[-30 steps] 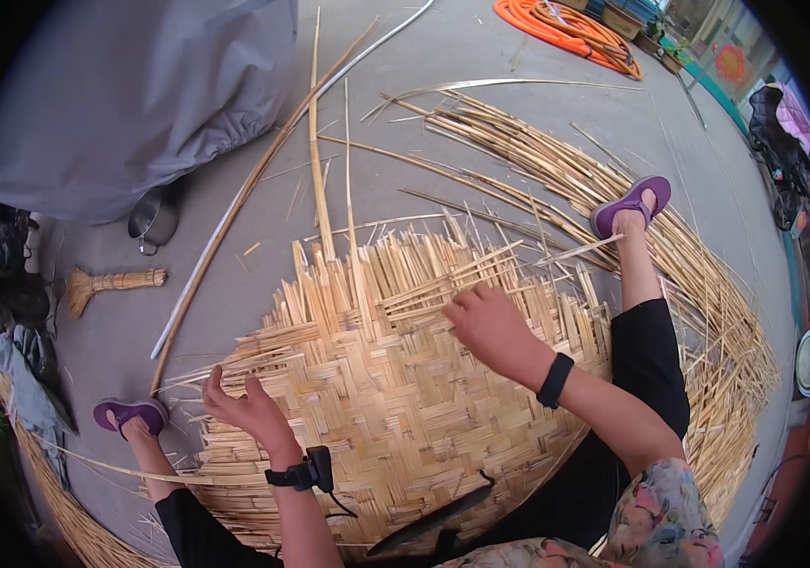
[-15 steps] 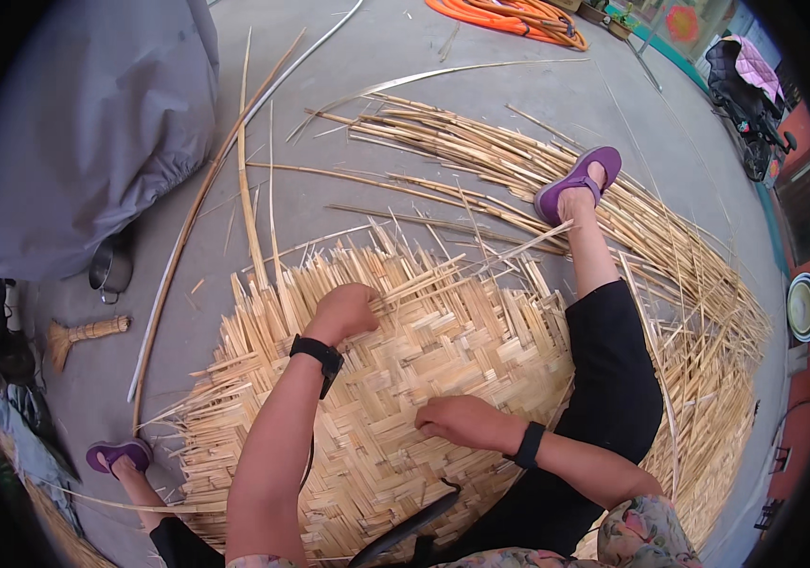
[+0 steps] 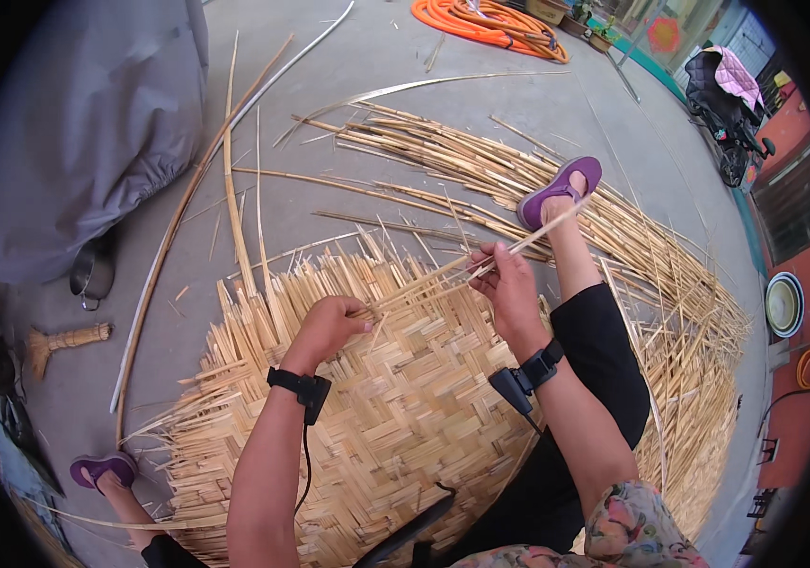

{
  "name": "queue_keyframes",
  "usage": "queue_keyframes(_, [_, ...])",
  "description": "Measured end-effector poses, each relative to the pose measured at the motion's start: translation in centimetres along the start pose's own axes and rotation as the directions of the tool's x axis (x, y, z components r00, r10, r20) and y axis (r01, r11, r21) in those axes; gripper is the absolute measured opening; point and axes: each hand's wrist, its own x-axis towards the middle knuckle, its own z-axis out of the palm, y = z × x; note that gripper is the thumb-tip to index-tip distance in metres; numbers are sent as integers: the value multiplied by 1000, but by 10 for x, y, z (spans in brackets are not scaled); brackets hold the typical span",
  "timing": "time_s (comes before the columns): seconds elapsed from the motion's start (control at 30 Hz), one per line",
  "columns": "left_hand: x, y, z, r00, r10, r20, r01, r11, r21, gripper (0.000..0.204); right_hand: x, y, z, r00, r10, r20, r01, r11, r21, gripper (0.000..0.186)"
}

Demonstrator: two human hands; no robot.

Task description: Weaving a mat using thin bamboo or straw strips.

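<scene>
A large woven reed mat (image 3: pixel 395 407) in a herringbone pattern lies before me, its far edge fraying into loose strip ends. My right hand (image 3: pixel 511 289) is raised over the far right part of the mat, fingers pinched on pale reed strips (image 3: pixel 549 227) that run from upper right down to the left. At the other end of these strips, my left hand (image 3: pixel 329 329) is closed near the mat's far edge, its fingertips on reed strips there. The fingers partly hide exactly which strips it grips. Black bands with small devices circle both wrists.
A long bundle of reeds (image 3: pixel 462 156) curves along the far and right side, under my purple shoe (image 3: pixel 561 189). Long canes (image 3: pixel 198 175), a small hand broom (image 3: pixel 69 343), a metal pot (image 3: pixel 92 273) and a grey cover (image 3: pixel 92 123) are at left. An orange hose (image 3: pixel 490 26) lies far off.
My right hand has risen from over the mat's middle to the far right and taken hold of reed strips. My left hand has shifted slightly nearer and turned, thumb now showing.
</scene>
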Motion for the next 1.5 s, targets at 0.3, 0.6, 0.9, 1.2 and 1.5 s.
queue_keyframes(0.3, [-5, 0, -3, 999, -32, -19, 29, 992, -119, 26, -6, -37, -31, 678, -370, 636, 659, -77, -748, 26])
queue_keyframes(0.6, [0, 3, -7, 997, -61, 56, 68, 989, -128, 21, -67, -32, -10, 499, 497, 710, 743, 177, -646, 38])
queue_keyframes(0.9, [2, 0, -8, 997, -50, 62, 59, 986, -154, 25, -79, 51, 63, 563, 5, 827, 811, -199, -551, 29])
queue_keyframes(1.2, [-2, -7, -6, 997, -9, 71, 27, 965, -262, 21, -76, 19, 24, 275, 14, 961, 946, -182, -268, 18])
queue_keyframes(1.5, [-4, -1, -2, 997, 57, 51, -41, 961, -275, 29, -57, -20, -37, 649, 67, 758, 694, -460, -554, 21])
